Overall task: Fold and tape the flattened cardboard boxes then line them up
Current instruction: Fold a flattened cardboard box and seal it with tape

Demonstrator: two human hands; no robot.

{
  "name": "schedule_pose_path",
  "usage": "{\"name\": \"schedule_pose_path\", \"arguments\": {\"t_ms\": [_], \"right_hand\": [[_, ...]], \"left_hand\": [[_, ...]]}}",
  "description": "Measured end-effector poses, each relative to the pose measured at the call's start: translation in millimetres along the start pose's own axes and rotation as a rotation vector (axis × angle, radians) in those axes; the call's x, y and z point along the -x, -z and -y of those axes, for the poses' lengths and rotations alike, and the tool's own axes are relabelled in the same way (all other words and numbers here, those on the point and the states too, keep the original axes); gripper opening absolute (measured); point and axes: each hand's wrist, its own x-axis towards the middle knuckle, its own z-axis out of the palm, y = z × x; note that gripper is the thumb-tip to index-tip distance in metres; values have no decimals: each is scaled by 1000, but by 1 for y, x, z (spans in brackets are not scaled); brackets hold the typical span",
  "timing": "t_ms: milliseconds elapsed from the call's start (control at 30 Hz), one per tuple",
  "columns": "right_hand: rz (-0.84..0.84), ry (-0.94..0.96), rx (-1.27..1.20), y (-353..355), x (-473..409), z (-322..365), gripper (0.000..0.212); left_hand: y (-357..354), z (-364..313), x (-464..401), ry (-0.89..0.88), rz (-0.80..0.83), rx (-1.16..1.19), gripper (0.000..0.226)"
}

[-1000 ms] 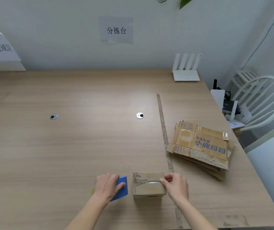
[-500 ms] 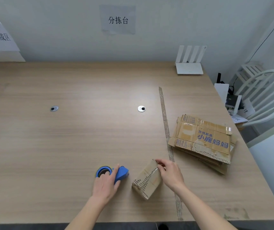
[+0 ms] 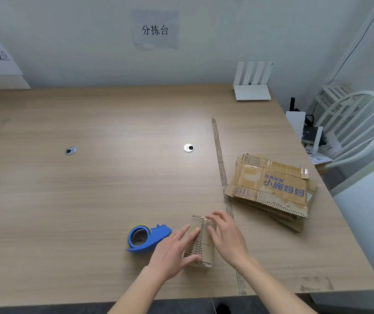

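A small folded cardboard box (image 3: 200, 241) stands on the wooden table (image 3: 90, 189) near the front edge, its taped seam facing up. My left hand (image 3: 174, 252) holds its left side, thumb curled round the near corner. My right hand (image 3: 226, 239) lies against its right side with fingers spread and nearly straight. A blue tape dispenser (image 3: 146, 237) lies free just left of the box. A stack of flattened cardboard boxes (image 3: 272, 189) with blue print lies to the right.
A long strip of worn tape (image 3: 221, 168) runs down the table past the box's right side. Two round cable grommets (image 3: 188, 147) sit mid-table. A white router (image 3: 251, 87) stands at the back right. Beyond the right edge is a white chair (image 3: 358, 132).
My left hand let go of the tape dispenser and moved right onto the box. The box was turned from lying crosswise to pointing away from me, and both hands now flank it.
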Motion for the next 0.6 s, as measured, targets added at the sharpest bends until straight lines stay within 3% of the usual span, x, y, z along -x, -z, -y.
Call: {"name": "schedule_pose_path", "arguments": {"t_ms": [233,367,467,533,600], "right_hand": [[190,-8,-34,-6,25,-17,58],[188,-5,-25,-4,20,-12,57],[157,-22,-40,-4,21,-10,52],[151,-30,-41,-6,23,-10,50],[140,-30,-38,-7,24,-12,49]], "left_hand": [[-7,-26,-21,186,-58,64,84],[-3,-17,-18,204,-64,125,80],[-9,10,-6,244,-169,52,74],[-19,34,2,322,-263,-75,75],[-25,50,9,469,-214,-122,85]]}}
